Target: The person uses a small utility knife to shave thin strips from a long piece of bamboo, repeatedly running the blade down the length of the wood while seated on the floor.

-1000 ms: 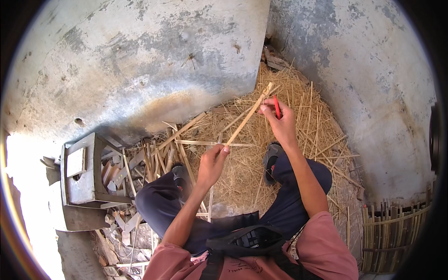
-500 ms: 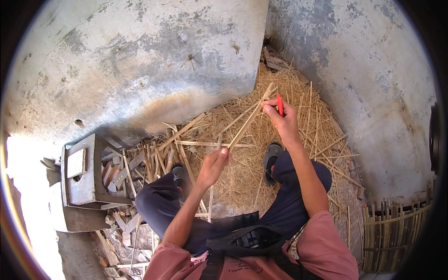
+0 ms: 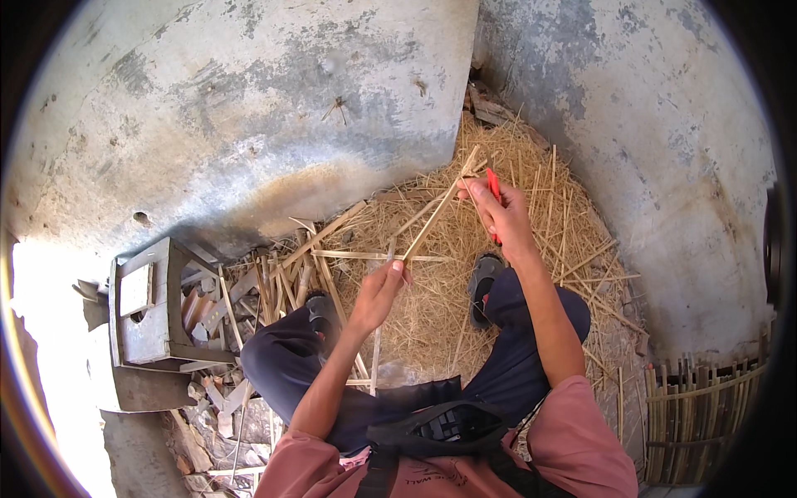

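My left hand (image 3: 380,290) pinches the lower end of a thin bamboo strip (image 3: 438,209) that slants up to the right. My right hand (image 3: 501,214) holds a red-handled knife (image 3: 494,186) against the strip's upper end, near where the strip splits. Both hands are raised over a pile of straw and bamboo shavings (image 3: 432,274) in a corner between grey concrete walls. My legs in dark trousers and dark sandals (image 3: 483,282) rest on the pile below the hands.
A small grey wooden stool (image 3: 145,303) stands at the left beside bamboo offcuts (image 3: 249,286). A woven bamboo panel (image 3: 701,407) leans at the lower right. A black waist bag (image 3: 448,427) sits at my front. Concrete walls (image 3: 249,124) close in behind and to the right.
My right hand with the knife has stayed at the strip's upper end, shifting slightly. My left hand has dropped a little lower along the strip, and the strip's top shows a split.
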`<state>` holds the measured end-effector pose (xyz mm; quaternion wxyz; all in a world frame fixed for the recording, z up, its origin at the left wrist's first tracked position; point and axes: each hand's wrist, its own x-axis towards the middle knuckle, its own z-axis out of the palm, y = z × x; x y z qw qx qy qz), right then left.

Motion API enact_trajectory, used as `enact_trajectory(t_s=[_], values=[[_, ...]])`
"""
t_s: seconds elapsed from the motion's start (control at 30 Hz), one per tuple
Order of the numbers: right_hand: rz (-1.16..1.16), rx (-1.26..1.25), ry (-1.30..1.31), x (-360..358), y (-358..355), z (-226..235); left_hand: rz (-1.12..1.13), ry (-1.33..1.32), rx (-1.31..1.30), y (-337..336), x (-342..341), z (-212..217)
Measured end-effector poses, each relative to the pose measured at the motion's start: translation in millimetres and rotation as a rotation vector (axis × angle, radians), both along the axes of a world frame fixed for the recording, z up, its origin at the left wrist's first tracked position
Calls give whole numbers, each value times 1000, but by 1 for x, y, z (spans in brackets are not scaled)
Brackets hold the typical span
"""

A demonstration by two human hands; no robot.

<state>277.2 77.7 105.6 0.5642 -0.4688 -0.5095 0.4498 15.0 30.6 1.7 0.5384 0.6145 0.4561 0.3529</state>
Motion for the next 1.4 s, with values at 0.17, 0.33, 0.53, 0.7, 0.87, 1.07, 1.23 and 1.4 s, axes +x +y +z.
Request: enact_trajectory(t_s=[0.17, 0.33, 0.53, 0.7, 0.87, 1.07, 1.23, 1.4], values=[[3, -76, 19, 8, 2, -6, 32, 80, 37, 1, 1, 6], [2, -132, -4, 8, 1, -3, 45, 93, 86, 1, 1, 0], [-68, -154, -153, 9, 6, -5, 51, 132, 133, 5, 1, -3], [-82, -183, -70, 12, 5, -4, 62, 103, 157, 3, 3, -4], [-89, -138, -11, 10, 5, -7, 16, 50, 96, 3, 2, -10], [74, -103, 114, 3, -2, 5, -72, 48, 15, 5, -2, -15], [75, -61, 40, -5, -5, 3, -58, 68, 33, 4, -2, -17], [128, 12, 24, -25, -12, -16, 42, -133, 144, -1, 7, 17]])
